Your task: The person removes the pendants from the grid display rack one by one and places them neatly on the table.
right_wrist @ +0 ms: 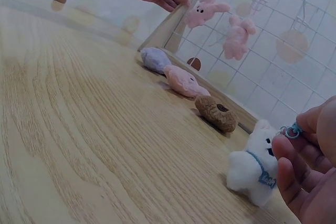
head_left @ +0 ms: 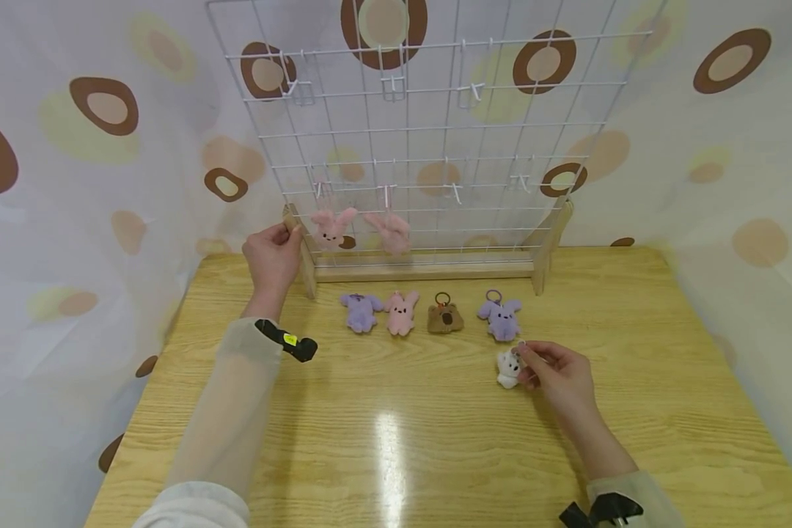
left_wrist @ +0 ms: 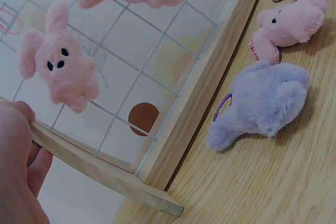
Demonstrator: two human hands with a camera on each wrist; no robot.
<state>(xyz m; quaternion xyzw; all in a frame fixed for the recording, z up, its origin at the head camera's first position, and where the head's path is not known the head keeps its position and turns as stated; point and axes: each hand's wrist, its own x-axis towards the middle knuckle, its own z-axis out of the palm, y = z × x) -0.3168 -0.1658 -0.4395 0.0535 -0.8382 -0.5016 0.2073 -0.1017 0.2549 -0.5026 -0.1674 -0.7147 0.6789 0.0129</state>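
Observation:
My left hand grips the upright wooden foot at the left end of a white wire grid rack. In the left wrist view, the fingers lie around that wooden piece. My right hand pinches the teal clasp of a small white plush keychain, which wears a blue scarf-like band. Whether the white plush touches the table is hard to tell. Just behind it lies a purple plush keychain. Two pink bunny plushes hang from lower hooks on the grid, near my left hand.
Along the rack's wooden base bar lie a second purple plush, a pink bunny and a brown bear plush with a ring. White hooks are fixed in two rows on the wire grid. Patterned cloth surrounds the wooden table.

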